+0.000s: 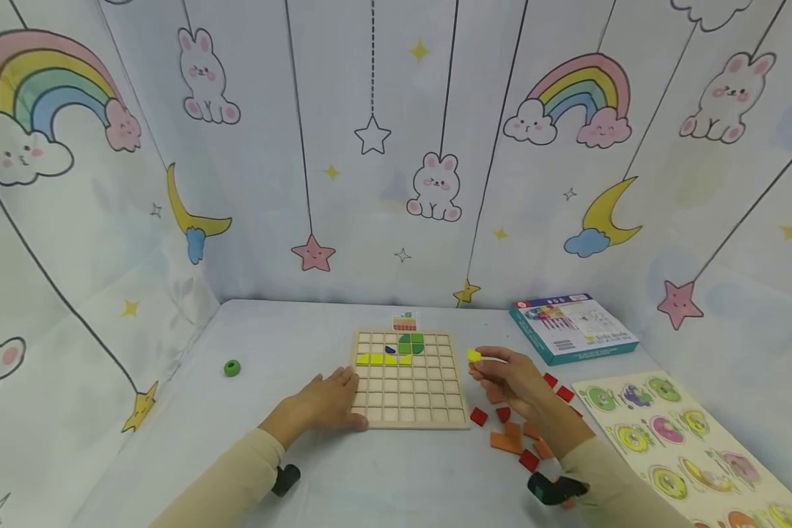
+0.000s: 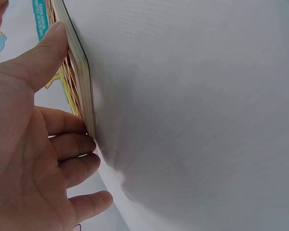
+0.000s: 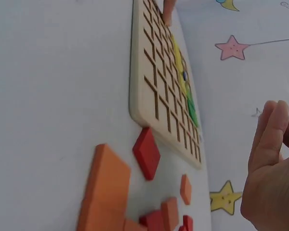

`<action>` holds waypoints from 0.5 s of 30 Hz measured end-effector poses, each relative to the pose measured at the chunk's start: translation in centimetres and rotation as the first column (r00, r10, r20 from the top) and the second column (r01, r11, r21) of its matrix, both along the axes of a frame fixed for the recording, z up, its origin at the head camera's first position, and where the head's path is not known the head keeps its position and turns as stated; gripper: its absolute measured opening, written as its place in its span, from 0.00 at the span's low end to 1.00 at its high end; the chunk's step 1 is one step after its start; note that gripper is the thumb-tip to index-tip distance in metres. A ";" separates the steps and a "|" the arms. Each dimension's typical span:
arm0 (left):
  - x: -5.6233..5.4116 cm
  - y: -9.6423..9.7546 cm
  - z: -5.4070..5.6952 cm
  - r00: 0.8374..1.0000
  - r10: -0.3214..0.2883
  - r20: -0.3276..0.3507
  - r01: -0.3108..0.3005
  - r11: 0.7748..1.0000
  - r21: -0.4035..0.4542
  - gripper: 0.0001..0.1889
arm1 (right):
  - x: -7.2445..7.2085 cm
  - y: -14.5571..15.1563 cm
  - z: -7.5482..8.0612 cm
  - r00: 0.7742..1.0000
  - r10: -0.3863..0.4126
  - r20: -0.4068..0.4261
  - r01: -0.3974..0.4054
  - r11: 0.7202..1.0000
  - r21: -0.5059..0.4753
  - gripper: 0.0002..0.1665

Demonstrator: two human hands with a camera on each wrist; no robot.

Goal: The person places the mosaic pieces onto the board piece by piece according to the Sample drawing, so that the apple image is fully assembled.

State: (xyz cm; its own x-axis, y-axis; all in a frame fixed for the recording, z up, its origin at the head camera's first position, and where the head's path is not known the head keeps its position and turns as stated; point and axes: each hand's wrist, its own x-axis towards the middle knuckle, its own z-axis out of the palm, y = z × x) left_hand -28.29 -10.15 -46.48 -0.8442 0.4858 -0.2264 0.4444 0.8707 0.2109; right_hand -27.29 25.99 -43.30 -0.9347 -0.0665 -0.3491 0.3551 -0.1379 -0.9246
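Note:
A pale wooden grid board (image 1: 409, 403) lies on the table, holding a row of yellow pieces (image 1: 378, 359), several green pieces (image 1: 417, 343) and a dark blue piece (image 1: 390, 350). My left hand (image 1: 326, 400) rests against its left side, the thumb at the near left corner. In the left wrist view that thumb (image 2: 50, 45) touches the board's edge, the other fingers loosely extended. Right of the board, my right hand (image 1: 511, 375) pinches a small yellow block (image 1: 474, 356) in the air. The right wrist view shows those fingers (image 3: 272, 130), but hides the block.
Orange blocks (image 1: 505, 441) and red blocks (image 1: 479, 416) lie scattered under and beside my right forearm. Behind the board stands a small picture card (image 1: 405, 321). A boxed set (image 1: 574, 330) and a fruit picture sheet (image 1: 666, 425) are at right; a green ring (image 1: 232, 368) is at left.

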 end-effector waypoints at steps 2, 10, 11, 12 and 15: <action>0.0 0.0 -0.1 1.000 0.004 0.011 -0.004 1.000 0.003 0.50 | -2.0 -1.3 -0.5 1.000 0.017 -0.004 -0.017 0.997 0.073 0.34; 0.1 0.3 -0.1 1.000 -0.007 0.008 0.007 1.000 0.007 0.48 | -6.7 -5.8 -3.0 0.974 0.207 -0.095 -0.147 0.889 0.434 0.23; 0.1 0.2 -0.2 1.000 -0.008 0.007 0.008 1.000 0.009 0.47 | -6.9 -6.2 -3.2 0.970 0.223 -0.096 -0.151 0.862 0.483 0.22; 0.1 0.2 -0.2 1.000 -0.009 0.008 0.009 1.000 0.008 0.47 | -7.2 -6.6 -3.4 0.966 0.236 -0.103 -0.148 0.836 0.528 0.21; 0.0 0.0 -0.2 1.000 -0.006 0.013 0.005 1.000 0.009 0.46 | -7.7 -7.5 -3.8 0.966 0.240 -0.100 -0.114 0.737 0.667 0.18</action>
